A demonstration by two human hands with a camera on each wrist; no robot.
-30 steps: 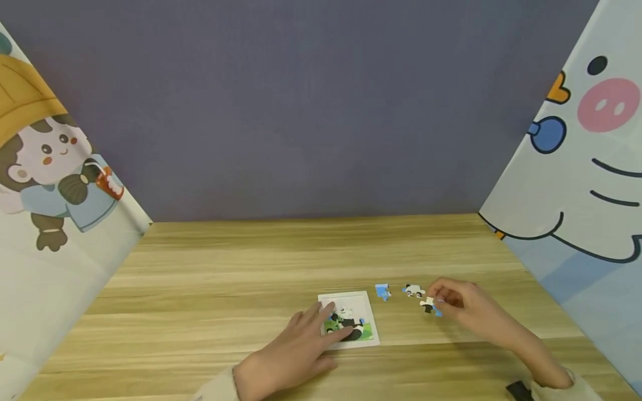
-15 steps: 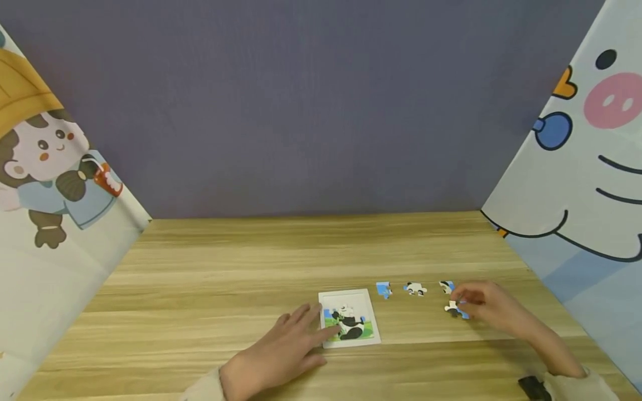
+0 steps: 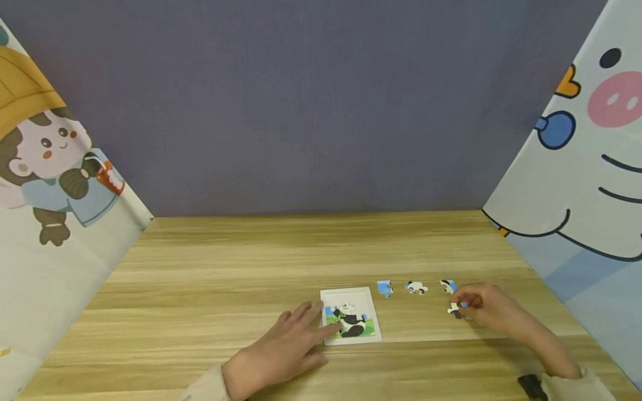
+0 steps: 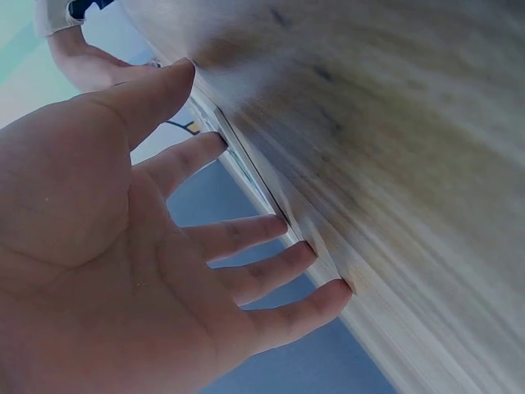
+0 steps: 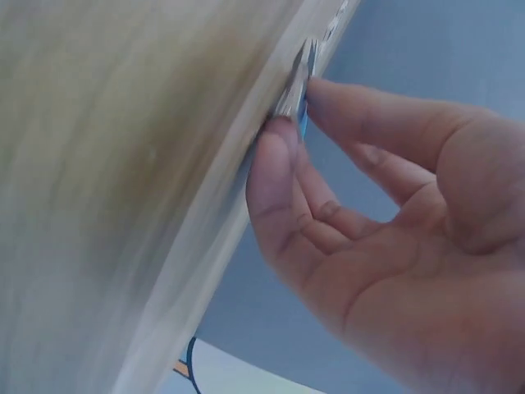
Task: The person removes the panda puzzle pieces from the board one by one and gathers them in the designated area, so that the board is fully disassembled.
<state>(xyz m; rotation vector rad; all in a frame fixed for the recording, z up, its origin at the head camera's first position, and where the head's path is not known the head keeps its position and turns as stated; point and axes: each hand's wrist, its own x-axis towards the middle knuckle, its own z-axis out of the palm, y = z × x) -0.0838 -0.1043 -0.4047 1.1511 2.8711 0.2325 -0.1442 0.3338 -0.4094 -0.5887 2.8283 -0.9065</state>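
The left hand (image 4: 123,254) is seen palm-up to the camera, fingers (image 4: 246,234) spread and straight. The fingertips are laid against the wooden table (image 4: 394,164), beside a thin pale board edge (image 4: 246,168). A sleeved arm (image 4: 82,57) is glimpsed beyond.

Wide bare table (image 3: 301,245) behind the puzzle board (image 3: 351,316). Three loose pieces (image 3: 416,287) lie right of it in a row. Printed side panels (image 3: 577,184) close both flanks.

Wooden table (image 3: 251,262), purple back wall (image 3: 311,100), cartoon-printed side panels (image 3: 577,167), left and right.
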